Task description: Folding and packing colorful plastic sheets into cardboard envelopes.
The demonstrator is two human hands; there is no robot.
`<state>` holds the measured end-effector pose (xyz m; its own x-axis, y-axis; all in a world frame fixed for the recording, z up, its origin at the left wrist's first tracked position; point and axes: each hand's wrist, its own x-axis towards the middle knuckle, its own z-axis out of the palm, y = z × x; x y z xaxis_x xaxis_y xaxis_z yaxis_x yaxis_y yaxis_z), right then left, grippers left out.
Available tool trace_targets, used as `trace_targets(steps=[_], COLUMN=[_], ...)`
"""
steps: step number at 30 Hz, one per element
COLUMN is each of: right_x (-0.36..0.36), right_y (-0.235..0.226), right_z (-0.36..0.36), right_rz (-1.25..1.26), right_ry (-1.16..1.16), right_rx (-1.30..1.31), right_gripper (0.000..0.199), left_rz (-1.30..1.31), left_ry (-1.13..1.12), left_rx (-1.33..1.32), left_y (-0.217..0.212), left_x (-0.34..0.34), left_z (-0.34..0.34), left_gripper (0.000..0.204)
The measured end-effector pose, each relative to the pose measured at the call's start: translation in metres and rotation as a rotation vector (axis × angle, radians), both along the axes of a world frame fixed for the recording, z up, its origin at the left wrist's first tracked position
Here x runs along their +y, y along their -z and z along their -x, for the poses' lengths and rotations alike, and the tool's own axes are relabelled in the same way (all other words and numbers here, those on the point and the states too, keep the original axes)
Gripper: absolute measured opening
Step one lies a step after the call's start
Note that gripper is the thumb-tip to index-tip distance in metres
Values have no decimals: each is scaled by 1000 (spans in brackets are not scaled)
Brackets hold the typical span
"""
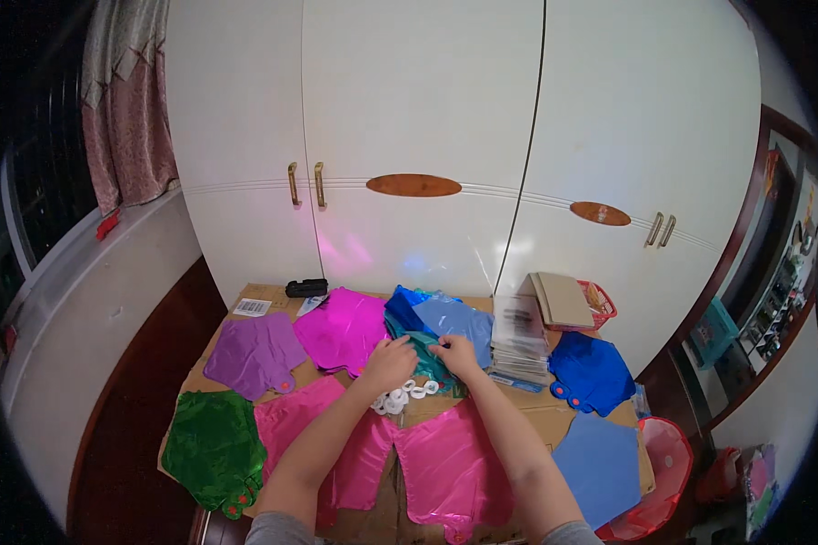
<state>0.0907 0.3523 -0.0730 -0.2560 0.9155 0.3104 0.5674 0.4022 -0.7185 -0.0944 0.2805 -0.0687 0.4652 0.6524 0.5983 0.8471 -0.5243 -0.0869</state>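
My left hand [391, 363] and my right hand [458, 354] meet over the middle of the table, both with fingers closed on a thin, shiny teal foil balloon [425, 349], flat and crumpled. Its far part lies beside a blue foil piece and a light-blue one [454, 318]. Just below my left hand is a small heap of white rings [395, 401]. Under and beside my forearms lie flat pink foil balloons [450, 445]. A magenta one [344, 325] spreads to the left of my hands.
Around the cardboard-covered table [527, 418] lie purple [254, 352], green [214, 445], blue [595, 371] and light-blue [600, 468] foil balloons. At the back stand a black case [306, 288], a stack of clear packets [518, 350], tan card [563, 300] and a red basket [602, 309]. White cupboards [418, 100] rise behind.
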Motion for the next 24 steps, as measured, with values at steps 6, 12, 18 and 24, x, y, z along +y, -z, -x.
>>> trace_targets(steps=[6, 12, 18, 24], right_x=[31, 77, 56, 36], right_y=[1, -73, -191, -255], right_z=[-13, -65, -83, -80], right_rz=[209, -430, -681, -844], right_ry=[198, 492, 518, 548], right_rx=[348, 376, 474, 348], right_gripper=[19, 25, 13, 23], left_rz=[535, 681, 764, 809], left_ry=[-137, -141, -171, -141], left_rx=[-19, -1, 117, 50], left_y=[1, -12, -7, 5], left_x=[16, 14, 20, 28], left_z=[2, -2, 0, 2], left_gripper=[24, 38, 46, 46])
